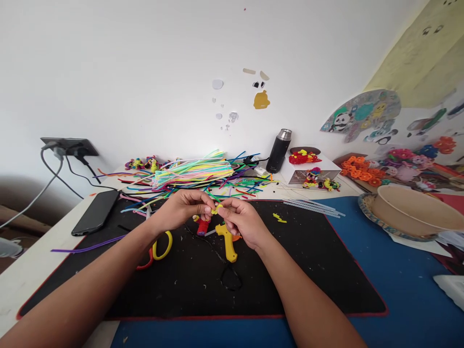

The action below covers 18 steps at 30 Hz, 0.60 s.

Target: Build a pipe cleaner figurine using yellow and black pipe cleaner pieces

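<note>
Between the fingertips of both my hands is a small yellow piece of pipe cleaner (pixel 216 209), bent into a little shape. My left hand (pixel 186 209) pinches it from the left, and my right hand (pixel 239 220) pinches it from the right. Just below them on the black mat (pixel 290 275) lies a red pipe-cleaner figure (pixel 203 226), partly hidden by my left fingers. A yellow glue gun (pixel 229 244) rests under my right hand. Scissors with red and yellow handles (pixel 164 246) lie beside my left forearm, which covers part of them.
A heap of coloured pipe cleaners (pixel 192 174) spreads along the wall. Behind stands a black flask (pixel 279 151) next to a white box (pixel 315 166). Clear glue sticks (pixel 313 207) and short yellow pieces (pixel 279 218) lie rightward, near a round basket (pixel 369 212). A phone (pixel 96 212) is at left.
</note>
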Motion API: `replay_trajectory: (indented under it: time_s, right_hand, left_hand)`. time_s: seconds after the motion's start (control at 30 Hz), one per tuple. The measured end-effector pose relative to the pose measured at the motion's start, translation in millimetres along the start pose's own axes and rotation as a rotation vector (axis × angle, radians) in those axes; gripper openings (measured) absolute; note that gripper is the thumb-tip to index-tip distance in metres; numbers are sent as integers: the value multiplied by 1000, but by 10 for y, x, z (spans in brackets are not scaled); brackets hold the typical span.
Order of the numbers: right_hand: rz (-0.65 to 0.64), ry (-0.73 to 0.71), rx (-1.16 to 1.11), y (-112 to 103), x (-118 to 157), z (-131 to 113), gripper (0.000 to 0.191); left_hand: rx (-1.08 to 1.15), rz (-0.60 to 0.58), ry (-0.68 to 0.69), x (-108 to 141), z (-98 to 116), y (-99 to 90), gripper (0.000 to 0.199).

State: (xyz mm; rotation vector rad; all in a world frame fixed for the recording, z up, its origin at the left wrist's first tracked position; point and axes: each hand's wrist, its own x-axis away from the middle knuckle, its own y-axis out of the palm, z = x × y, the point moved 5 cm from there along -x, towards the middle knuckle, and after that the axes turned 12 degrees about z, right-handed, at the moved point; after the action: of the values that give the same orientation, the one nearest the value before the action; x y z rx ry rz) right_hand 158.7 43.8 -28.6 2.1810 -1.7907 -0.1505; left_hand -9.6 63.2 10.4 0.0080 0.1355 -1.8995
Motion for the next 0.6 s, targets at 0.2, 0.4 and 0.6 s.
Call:
replay_trajectory:
  time_s: [0.2, 0.4, 0.6]
  right_hand:
    - [6, 1, 29, -22, -18, 34, 47]
    - [28, 22, 2, -16, -16, 52, 48]
    - [43, 0, -38, -29, -18, 30, 46]
  left_hand:
    - [-8, -24, -35, -22, -61, -4, 30]
    - [-23, -22, -26, -23, -70, -4, 30]
    - [-24, 86, 36, -25, -23, 3, 34]
